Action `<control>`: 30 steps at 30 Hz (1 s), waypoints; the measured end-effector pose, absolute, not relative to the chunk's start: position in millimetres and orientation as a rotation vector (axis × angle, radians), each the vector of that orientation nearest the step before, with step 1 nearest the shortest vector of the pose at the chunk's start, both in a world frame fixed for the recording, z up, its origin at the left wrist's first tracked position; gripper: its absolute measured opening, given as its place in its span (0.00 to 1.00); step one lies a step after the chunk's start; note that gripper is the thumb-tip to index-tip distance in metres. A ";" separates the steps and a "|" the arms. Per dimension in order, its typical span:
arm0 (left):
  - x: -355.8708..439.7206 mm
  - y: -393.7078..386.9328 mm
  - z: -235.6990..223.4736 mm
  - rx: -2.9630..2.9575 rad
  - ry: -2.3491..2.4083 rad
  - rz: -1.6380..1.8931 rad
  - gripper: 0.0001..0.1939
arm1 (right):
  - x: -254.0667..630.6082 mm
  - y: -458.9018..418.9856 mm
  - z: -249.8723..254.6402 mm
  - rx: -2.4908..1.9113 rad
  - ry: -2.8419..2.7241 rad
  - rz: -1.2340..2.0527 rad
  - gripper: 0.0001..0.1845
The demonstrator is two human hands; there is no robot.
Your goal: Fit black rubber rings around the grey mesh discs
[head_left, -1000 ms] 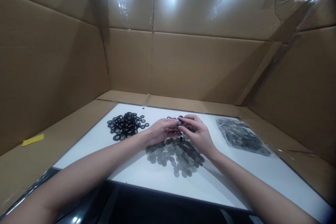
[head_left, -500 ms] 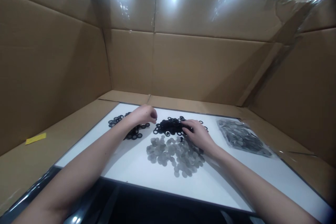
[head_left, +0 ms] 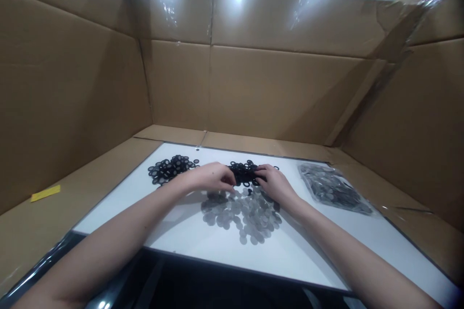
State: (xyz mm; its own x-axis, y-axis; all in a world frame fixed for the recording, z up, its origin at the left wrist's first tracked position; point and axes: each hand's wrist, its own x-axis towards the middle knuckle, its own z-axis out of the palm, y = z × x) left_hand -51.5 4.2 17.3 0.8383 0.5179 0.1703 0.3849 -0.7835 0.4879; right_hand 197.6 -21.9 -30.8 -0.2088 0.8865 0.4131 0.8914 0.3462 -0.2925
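Observation:
My left hand [head_left: 219,177] hovers with curled, pinched fingers at the left edge of a pile of black rings [head_left: 245,173]. What lies between its fingertips is too small to make out. Against the right side of that same pile, my right hand [head_left: 273,182] has its thumb and fingers closed around a black ring, partly hidden by the fingers. Just below both hands spreads a heap of grey translucent discs [head_left: 255,217]. Another pile, of black rings with grey centres [head_left: 170,169], lies to the left, partly behind my left wrist.
A clear plastic bag of grey discs [head_left: 333,188] lies at the right on the white board [head_left: 188,231]. Cardboard walls [head_left: 275,91] enclose the back and sides. A yellow strip [head_left: 45,193] sits on the cardboard at far left. One small dark piece [head_left: 197,149] rests near the back edge.
My left hand has come right and nearer, from beside the left pile to the edge of the middle ring pile and the discs. My right hand has barely moved.

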 end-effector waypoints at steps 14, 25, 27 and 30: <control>-11.4 -33.3 -1.9 2.597 0.416 0.422 0.24 | 196.1 -26.4 -25.1 -1.528 -1.876 0.218 0.08; 3.4 -57.9 -9.6 2.809 0.135 0.394 0.23 | 200.8 -27.0 -13.7 -1.471 -1.723 0.262 0.09; -0.9 -47.2 -9.0 2.751 0.150 0.374 0.21 | 202.3 -26.4 -12.9 -1.470 -1.710 0.269 0.10; -7.1 -34.1 -6.9 2.650 0.132 0.365 0.18 | 203.2 -26.6 -12.5 -1.467 -1.707 0.277 0.10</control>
